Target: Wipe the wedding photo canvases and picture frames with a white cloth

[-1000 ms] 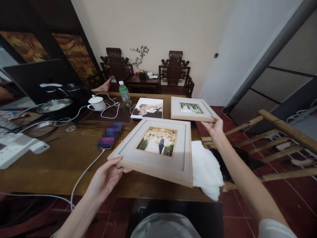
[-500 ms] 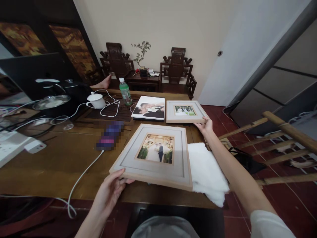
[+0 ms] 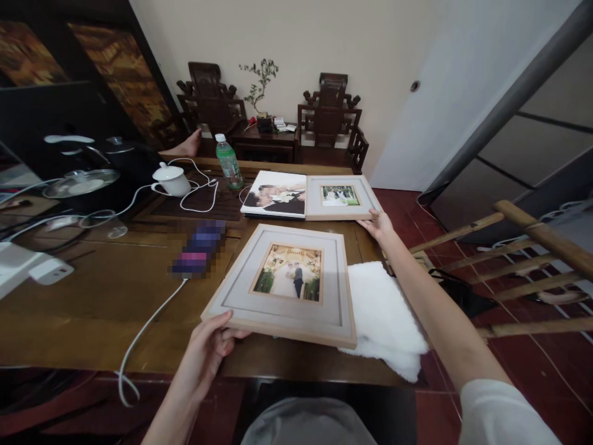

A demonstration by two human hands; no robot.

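Observation:
My left hand (image 3: 210, 346) grips the near left corner of a large picture frame (image 3: 236, 315) with a pale wood edge, a grey mat and a wedding photo. Its thumb lies on top and the fingers go underneath. Farther back, my right hand (image 3: 378, 227) holds the near right corner of a smaller picture frame (image 3: 317, 201) with an outdoor photo. That frame lies against the right side of a white photo album (image 3: 282, 179) with a partly pixelated cover. A folded white towel (image 3: 384, 315) rests on the table, partly beneath the large frame's right side.
On the wooden table (image 3: 115, 315) are a pixelated phone (image 3: 199, 247) on a white cable, a green bottle (image 3: 229, 164), a lidded white cup (image 3: 171, 180), a power strip (image 3: 18, 269) and a dark pot (image 3: 88, 191). A wooden chair (image 3: 546, 235) stands right. A person's foot (image 3: 189, 145) shows behind.
My right hand has moved the smaller picture frame left, closing the gap to the photo album. The left hand keeps its hold on the large frame. The view has shifted slightly.

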